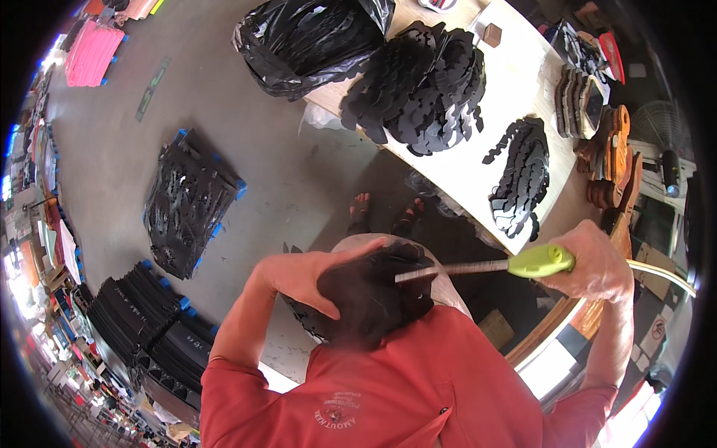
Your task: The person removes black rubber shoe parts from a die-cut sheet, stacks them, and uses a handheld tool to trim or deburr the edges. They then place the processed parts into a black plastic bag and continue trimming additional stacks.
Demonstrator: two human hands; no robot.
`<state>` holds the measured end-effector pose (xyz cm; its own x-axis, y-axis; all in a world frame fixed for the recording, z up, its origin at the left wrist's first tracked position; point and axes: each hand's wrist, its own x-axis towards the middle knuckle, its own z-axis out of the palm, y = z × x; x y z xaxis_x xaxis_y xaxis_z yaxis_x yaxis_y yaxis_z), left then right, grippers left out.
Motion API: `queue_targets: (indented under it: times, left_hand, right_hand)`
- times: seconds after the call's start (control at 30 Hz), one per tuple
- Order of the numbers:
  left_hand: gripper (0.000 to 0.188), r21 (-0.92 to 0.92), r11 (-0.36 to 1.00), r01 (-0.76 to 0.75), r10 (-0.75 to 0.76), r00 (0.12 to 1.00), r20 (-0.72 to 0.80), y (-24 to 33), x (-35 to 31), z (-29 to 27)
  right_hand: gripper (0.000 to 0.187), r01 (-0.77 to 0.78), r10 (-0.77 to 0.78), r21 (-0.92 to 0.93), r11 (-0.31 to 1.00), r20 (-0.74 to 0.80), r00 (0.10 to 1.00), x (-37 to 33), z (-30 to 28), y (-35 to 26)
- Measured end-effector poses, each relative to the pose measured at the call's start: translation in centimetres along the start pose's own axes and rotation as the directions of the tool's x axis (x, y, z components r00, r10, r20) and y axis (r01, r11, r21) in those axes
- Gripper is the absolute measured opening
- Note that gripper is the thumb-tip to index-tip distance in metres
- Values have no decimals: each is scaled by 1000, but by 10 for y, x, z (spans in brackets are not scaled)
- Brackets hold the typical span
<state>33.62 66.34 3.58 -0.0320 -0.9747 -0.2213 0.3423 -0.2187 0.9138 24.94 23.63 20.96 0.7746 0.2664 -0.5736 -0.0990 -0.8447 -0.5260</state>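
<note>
A stack of thin black cut pieces rests across my lap, its edges uneven. My left hand is wrapped around the stack's left side, fingers over the top and thumb below. In my right hand is a tool with a lime-green handle and long thin shaft, which looks like an air blow gun. Its pale tip reaches over the stack's right part. Behind the hand, a pale hose runs off to the right. Below the stack, a faint greyish haze blurs the shirt front.
Ahead, a pale table bears a large heap of black pieces, a smaller pile and a black plastic bag. Brown shaped boards stand at right. Black stacks and long black strips lie on the floor at left.
</note>
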Motion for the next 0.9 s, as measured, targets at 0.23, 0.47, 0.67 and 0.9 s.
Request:
queue_targets:
  times: [0.23, 0.47, 0.67, 0.9]
  left_hand:
    - [121, 53, 998, 35, -39, 997, 70, 11, 5, 10]
    - [99, -359, 930, -77, 0, 978, -211, -56, -27, 3]
    - [87, -563, 648, -512, 33, 758, -651, -109, -56, -12]
    - [77, -388, 515, -765, 132, 518, -845, -96, -41, -24]
  right_hand:
    - [17, -101, 98, 20, 995, 108, 989, 5, 6, -16]
    - [14, 85, -77, 50, 995, -154, 985, -10, 35, 7]
    - [10, 29, 16, 250, 968, -175, 984, -16, 89, -5]
    - [15, -106, 131, 170, 980, -142, 981, -20, 111, -18]
